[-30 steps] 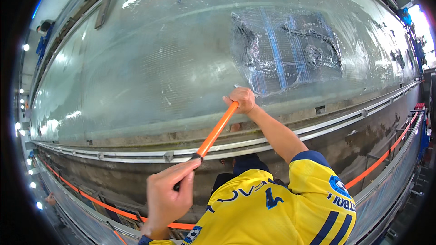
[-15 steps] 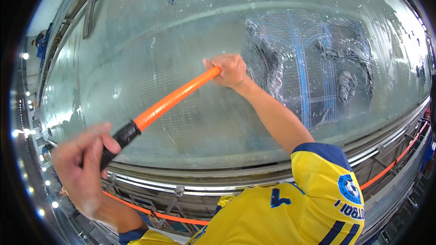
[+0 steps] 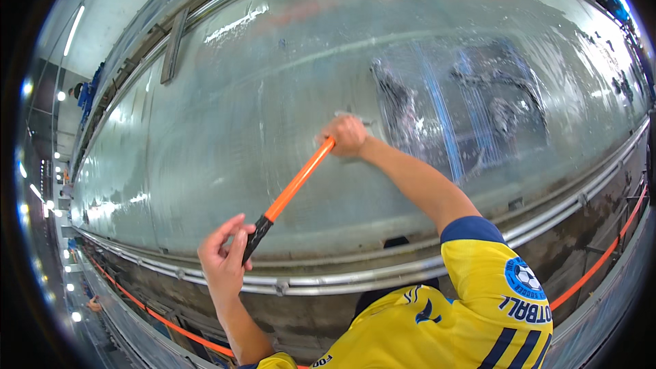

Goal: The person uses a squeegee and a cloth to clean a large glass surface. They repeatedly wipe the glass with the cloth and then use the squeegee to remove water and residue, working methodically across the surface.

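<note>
My right hand [image 3: 347, 135] is closed round the far end of an orange pole [image 3: 298, 181]. A small part of something greyish shows just beyond my knuckles; whether it belongs to the pole is hidden. The black grip [image 3: 257, 238] at the pole's near end lies in my left hand [image 3: 225, 249], held loosely with some fingers raised. Beneath the pole spreads a wide, wet, greenish-grey surface [image 3: 205, 143]. To the right of my right hand, a crumpled clear plastic sheet [image 3: 437, 109] with blue stripes and dark patches lies on or under the wet surface.
Metal rails [image 3: 328, 283] run along the near edge. Below them passes an orange hose or cable [image 3: 157, 318]. A dark bar [image 3: 175, 44] juts over the far left edge. At far left, a person in blue [image 3: 86, 98] stands beyond the surface.
Both hands still hold the pole. My left hand has moved right and the pole stands steeper. My right hand is lower in the picture. The view has also shifted.
</note>
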Available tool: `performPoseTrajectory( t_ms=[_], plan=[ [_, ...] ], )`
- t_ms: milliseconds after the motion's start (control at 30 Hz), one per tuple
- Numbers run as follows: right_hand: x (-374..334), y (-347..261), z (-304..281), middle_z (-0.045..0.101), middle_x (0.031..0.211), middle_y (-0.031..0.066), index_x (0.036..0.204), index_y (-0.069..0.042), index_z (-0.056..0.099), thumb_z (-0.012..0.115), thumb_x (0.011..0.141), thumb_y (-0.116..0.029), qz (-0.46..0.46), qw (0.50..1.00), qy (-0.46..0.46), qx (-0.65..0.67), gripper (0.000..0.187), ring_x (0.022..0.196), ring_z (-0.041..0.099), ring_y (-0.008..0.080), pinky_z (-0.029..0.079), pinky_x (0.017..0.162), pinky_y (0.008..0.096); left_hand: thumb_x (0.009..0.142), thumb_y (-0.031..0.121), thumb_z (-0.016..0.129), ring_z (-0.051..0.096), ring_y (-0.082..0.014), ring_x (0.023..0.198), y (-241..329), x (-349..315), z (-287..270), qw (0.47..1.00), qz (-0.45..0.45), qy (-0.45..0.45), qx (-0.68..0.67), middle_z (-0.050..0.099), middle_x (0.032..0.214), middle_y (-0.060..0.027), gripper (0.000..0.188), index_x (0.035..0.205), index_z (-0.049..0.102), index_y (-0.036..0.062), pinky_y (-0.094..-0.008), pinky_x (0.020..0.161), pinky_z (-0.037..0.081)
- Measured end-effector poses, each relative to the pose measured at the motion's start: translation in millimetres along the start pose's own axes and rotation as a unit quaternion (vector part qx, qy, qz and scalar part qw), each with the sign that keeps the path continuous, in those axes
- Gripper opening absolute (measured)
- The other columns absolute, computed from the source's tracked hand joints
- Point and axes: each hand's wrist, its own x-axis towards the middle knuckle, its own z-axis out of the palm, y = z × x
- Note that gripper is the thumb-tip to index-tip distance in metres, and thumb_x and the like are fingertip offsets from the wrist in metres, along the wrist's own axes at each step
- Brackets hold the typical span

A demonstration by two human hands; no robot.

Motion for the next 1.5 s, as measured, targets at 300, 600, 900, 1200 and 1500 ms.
performPoseTrajectory(
  t_ms=[300, 600, 900, 1200, 1500],
  plan=[
    [-182, -139, -85, 0.052, 0.053, 0.0071, 0.055, -0.013, 0.051, 0.069, 0.086, -0.031, 0.010, 0.998, -0.035, 0.060, 0.041, 0.053, 0.055, 0.0333, 0.043, 0.048, 0.0464, 0.081, 0.006, 0.071, 0.065, -0.0120, 0.059, 2, -200, -8, 0.986, 0.078, -0.143, 0.024, 0.068, 0.065, -0.0080, 0.021, 0.101, 0.074, -0.0026, -0.0241, 0.057, 0.048],
    [-171, -111, -94, 0.047, 0.049, 0.0075, 0.051, -0.012, 0.042, 0.072, 0.084, -0.021, 0.051, 0.994, 0.083, 0.049, 0.046, 0.046, 0.051, 0.0318, 0.042, 0.044, 0.0443, 0.085, 0.005, 0.069, 0.058, -0.0211, 0.047, 83, -165, 36, 0.975, 0.133, -0.131, 0.119, 0.062, 0.060, -0.0118, 0.010, 0.090, 0.075, -0.0004, -0.0274, 0.047, 0.040],
    [-100, -42, -76, 0.046, 0.049, 0.0074, 0.052, -0.011, 0.042, 0.072, 0.086, -0.019, 0.122, 0.985, 0.115, 0.044, 0.046, 0.042, 0.048, 0.0305, 0.039, 0.041, 0.0421, 0.094, 0.024, 0.066, 0.051, -0.0120, 0.055, 121, 2, 38, 0.934, 0.323, -0.083, 0.128, 0.063, 0.067, -0.0086, 0.026, 0.085, 0.067, 0.0000, -0.0269, 0.056, 0.036],
    [60, 70, -37, 0.061, 0.060, 0.0095, 0.065, -0.014, 0.062, 0.070, 0.088, -0.026, 0.150, 0.977, 0.139, 0.061, 0.027, 0.054, 0.060, 0.0344, 0.047, 0.048, 0.0443, 0.102, 0.014, 0.048, 0.049, -0.0105, 0.067, 158, 204, -28, 0.956, 0.208, -0.058, 0.198, 0.061, 0.098, -0.0099, 0.028, 0.120, 0.060, -0.0037, -0.0233, 0.064, 0.040],
    [122, 228, -46, 0.070, 0.076, 0.0082, 0.089, -0.020, 0.075, 0.067, 0.078, -0.017, -0.028, 0.997, 0.066, -0.011, 0.014, 0.069, 0.068, 0.0330, 0.057, 0.063, 0.0411, 0.100, 0.023, 0.061, 0.038, -0.0006, 0.045, 110, 208, 114, 0.989, 0.146, -0.027, 0.005, 0.047, 0.056, 0.0064, 0.023, 0.092, 0.069, 0.0027, -0.0208, 0.042, 0.028]
  ],
)
